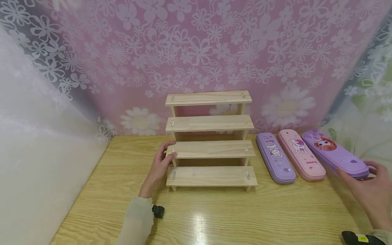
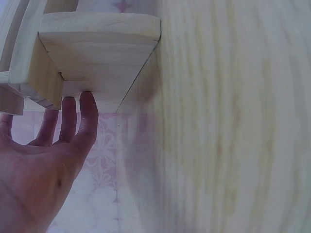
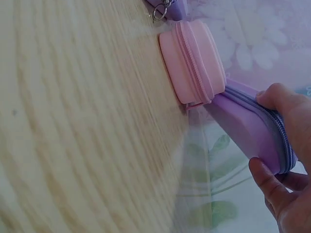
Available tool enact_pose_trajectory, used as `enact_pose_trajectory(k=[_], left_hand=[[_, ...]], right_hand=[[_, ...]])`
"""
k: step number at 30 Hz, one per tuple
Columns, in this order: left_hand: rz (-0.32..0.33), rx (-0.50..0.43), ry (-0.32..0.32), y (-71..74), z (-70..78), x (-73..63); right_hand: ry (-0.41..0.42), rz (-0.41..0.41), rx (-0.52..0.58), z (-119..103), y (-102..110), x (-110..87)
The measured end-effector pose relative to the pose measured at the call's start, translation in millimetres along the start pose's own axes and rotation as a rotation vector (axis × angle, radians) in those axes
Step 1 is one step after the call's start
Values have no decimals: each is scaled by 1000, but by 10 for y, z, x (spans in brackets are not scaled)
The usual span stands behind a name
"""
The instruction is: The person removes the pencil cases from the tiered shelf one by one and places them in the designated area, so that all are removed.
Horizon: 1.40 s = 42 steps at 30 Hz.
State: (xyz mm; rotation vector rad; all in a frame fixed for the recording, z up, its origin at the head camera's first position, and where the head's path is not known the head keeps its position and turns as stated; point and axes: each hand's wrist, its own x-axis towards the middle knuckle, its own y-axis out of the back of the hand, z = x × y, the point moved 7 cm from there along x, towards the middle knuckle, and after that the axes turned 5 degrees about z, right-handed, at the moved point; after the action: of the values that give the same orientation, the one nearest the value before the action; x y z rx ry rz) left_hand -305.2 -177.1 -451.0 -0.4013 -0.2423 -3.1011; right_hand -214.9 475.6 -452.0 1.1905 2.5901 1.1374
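A four-step wooden shelf (image 1: 211,149) stands in the middle of the table. My left hand (image 1: 160,162) holds its left end at the second step from the bottom, thumb over the board's corner. In the left wrist view, the fingertips (image 2: 87,99) of this hand lie against the side panel (image 2: 97,60). At the far right, my right hand (image 1: 369,187) grips the near end of a purple pencil case (image 1: 343,156) with a doll-like picture. That end is raised and tilted in the right wrist view, its zipper (image 3: 262,114) showing between thumb and fingers.
Beside the held case lies a pink pencil case (image 1: 303,154) with a bunny picture. Left of it is a lilac pencil case (image 1: 275,158), close to the shelf's right side. A flowered pink curtain (image 1: 196,51) backs the wooden table (image 1: 214,214), with pale sheets at both sides.
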Motion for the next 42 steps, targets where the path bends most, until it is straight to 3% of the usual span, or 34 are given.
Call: enact_pose_trajectory(k=[14,20,24,27,33,38,42], left_hand=[[3,-2,-2,-26,22,-20],[7,16,2,-16,23,-28],[3,25,2,-5,30,-26],[3,56,8,10,39,-37],[-10,226,-12,33,136,-121],[-26,461,-59,124,233,-259],[-34,694,-80,258,282,-423]], right_hand=[[-12,-60,-76,100,-106,84],[-38,-131,-123,117,-156,65],[-11,-140,-146,88,-162,46],[105,-106,-135,-17,-139,8],[504,-38,-10,-456,-103,-214],[846,-62,30,-801,-174,-481],[985,-102,-49,-957,-251,-653]])
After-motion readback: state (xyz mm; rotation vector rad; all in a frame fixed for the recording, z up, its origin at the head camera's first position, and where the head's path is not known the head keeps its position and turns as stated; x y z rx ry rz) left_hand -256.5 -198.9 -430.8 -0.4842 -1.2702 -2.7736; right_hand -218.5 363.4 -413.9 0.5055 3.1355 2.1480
